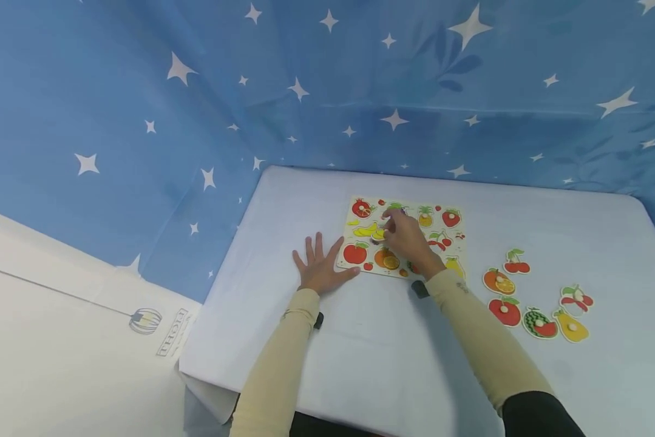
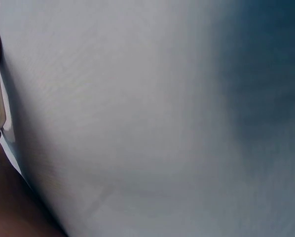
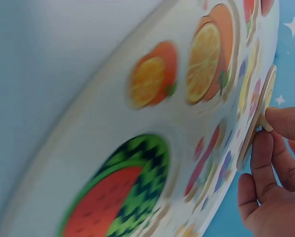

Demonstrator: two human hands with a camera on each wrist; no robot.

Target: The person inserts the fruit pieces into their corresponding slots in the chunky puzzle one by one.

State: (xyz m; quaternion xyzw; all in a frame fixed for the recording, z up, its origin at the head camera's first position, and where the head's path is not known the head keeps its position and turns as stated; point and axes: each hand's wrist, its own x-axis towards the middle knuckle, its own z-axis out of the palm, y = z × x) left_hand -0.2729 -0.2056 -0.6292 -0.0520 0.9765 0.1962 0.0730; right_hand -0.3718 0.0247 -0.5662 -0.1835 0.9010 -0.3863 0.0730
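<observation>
A flat fruit puzzle board point(image 1: 349, 265) lies near the far left of the white table. Over its middle, my right hand point(image 1: 406, 240) pinches the small knob of a wooden puzzle piece point(image 3: 259, 121) between thumb and fingers. The piece is tilted edge-on in the right wrist view, just off the board. Some yellow shows on it in the head view, but its fruit is mostly hidden. My left hand point(image 1: 322, 270) rests on the table with spread fingers, its thumb and index finger at the board's left edge. In the left wrist view only part of that hand point(image 2: 4, 197) appears.
Loose knobbed pieces lie right of the board: cherries point(image 1: 517, 267), an orange point(image 1: 493, 280), an apple point(image 1: 499, 314), a watermelon point(image 1: 536, 328), a pear point(image 1: 574, 334) and a red-and-white fruit point(image 1: 584, 300). Behind the table point(image 1: 371, 358) hangs a blue star-patterned cloth point(image 1: 327, 67).
</observation>
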